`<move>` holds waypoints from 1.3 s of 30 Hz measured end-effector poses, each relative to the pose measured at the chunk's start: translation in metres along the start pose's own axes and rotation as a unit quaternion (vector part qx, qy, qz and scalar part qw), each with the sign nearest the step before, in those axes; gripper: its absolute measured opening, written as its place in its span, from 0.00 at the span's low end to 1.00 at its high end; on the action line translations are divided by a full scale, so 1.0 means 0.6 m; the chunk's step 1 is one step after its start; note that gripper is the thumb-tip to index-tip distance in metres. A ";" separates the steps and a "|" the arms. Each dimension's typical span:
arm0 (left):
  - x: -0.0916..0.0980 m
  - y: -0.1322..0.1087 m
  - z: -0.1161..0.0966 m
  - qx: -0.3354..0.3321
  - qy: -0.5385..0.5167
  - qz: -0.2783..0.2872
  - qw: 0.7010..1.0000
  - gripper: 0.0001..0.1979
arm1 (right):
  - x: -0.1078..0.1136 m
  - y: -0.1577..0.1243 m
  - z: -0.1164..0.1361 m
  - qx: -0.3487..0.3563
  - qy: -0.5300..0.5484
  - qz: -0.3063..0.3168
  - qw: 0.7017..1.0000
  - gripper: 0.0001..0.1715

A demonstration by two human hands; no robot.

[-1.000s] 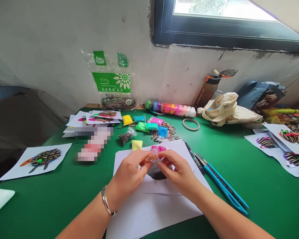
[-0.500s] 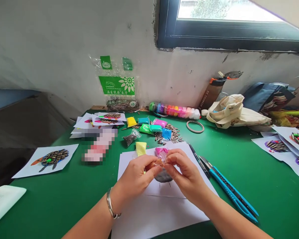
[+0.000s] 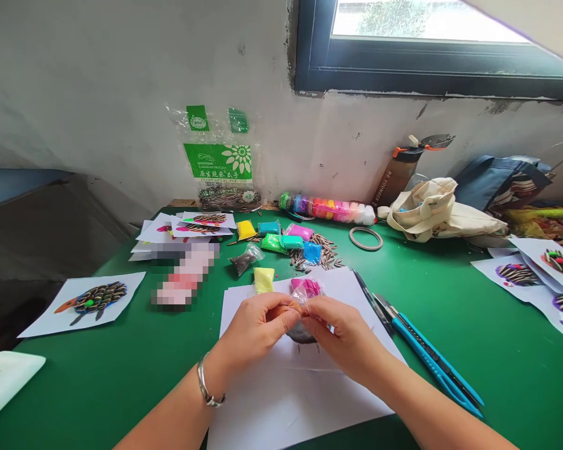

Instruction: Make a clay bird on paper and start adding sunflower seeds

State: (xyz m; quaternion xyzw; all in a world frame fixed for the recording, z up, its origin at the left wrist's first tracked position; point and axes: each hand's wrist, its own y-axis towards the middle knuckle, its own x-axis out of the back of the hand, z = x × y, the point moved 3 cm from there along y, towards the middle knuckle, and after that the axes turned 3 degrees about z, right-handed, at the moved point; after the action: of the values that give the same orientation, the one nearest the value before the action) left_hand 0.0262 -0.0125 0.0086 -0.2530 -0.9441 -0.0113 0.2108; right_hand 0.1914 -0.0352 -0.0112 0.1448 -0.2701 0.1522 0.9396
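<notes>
Over the white paper [image 3: 272, 406], my left hand [image 3: 253, 331] is closed round a small plastic packet of orange clay [image 3: 287, 309]. My right hand [image 3: 344, 328] pinches the clear wrapper at the packet's other end, its fingertips almost meeting the left ones. Below the fingers lies a flattened grey clay shape [image 3: 303, 334], partly covered, with short drawn lines under it. Just beyond my hands are a pink clay packet [image 3: 307, 287] and a pale yellow clay packet [image 3: 263, 280].
Further back are several clay packets [image 3: 272, 242], loose sunflower seeds [image 3: 327, 253], a seed bag [image 3: 223, 169] and a tape roll [image 3: 366, 238]. A blue utility knife [image 3: 434, 353] and a pen [image 3: 373, 297] lie right of the paper. Seed-covered pictures [image 3: 87, 303] lie at both sides.
My right fingers have lowered and flattened against the wrapper, drawing slightly left. My left hand keeps its grip on the orange packet. The whole view has shifted slightly.
</notes>
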 end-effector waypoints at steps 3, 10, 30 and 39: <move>0.000 0.001 0.001 0.000 0.010 0.000 1.000 0.11 | 0.000 -0.002 -0.002 -0.023 -0.022 0.006 0.999 0.09; 0.000 -0.001 0.000 -0.004 0.017 -0.024 1.000 0.10 | -0.002 -0.003 -0.011 -0.038 0.001 -0.020 0.999 0.09; -0.002 0.002 0.001 -0.004 0.022 -0.017 1.000 0.08 | 0.004 0.006 -0.005 -0.176 0.427 0.040 0.886 0.18; 0.005 0.003 0.011 0.027 -0.020 -0.048 0.998 0.10 | 0.020 0.006 -0.024 -0.239 0.538 0.005 0.809 0.18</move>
State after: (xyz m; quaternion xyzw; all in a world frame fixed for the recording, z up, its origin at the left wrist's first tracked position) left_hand 0.0217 -0.0088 0.0036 -0.2022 -0.9592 0.0095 0.1975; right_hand 0.2065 -0.0244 -0.0154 -0.1909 0.2496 0.1414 0.9388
